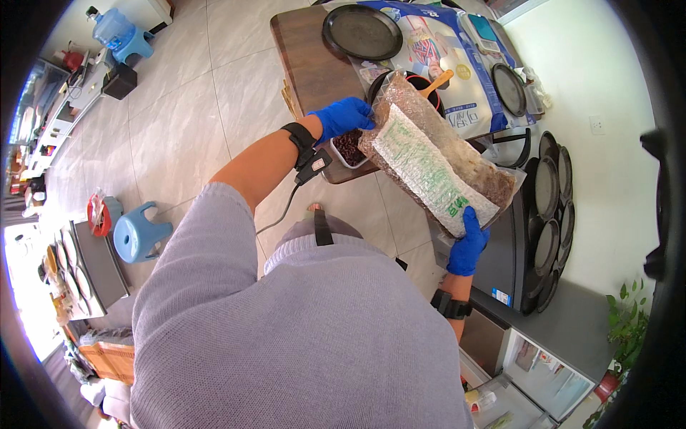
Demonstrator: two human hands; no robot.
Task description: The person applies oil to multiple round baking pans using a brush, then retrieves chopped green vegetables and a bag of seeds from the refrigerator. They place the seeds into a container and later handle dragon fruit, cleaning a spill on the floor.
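My left hand [345, 118], in a blue glove, pinches the upper left end of a clear plastic bag [477, 166] with brown contents. Lying over that bag is a whitish package with green print [434, 166], and my gloved right hand [469, 241] grips the lower end of the bundle. Just below my left hand, a white tub of dark red beans [349, 149] sits at the table's corner, partly covered by the bundle. Behind the bag's upper end are dark round pans, one with a wooden-coloured handle or spoon [439, 81] across it.
The brown table [311, 59] bears a round black pan [363, 32], a smaller one [508, 89] and a kitchen scale [482, 32]. Several round pans [546, 187] stand along the right wall. An opened drawer or freezer [498, 402] is at lower right. A blue stool [140, 232] stands left.
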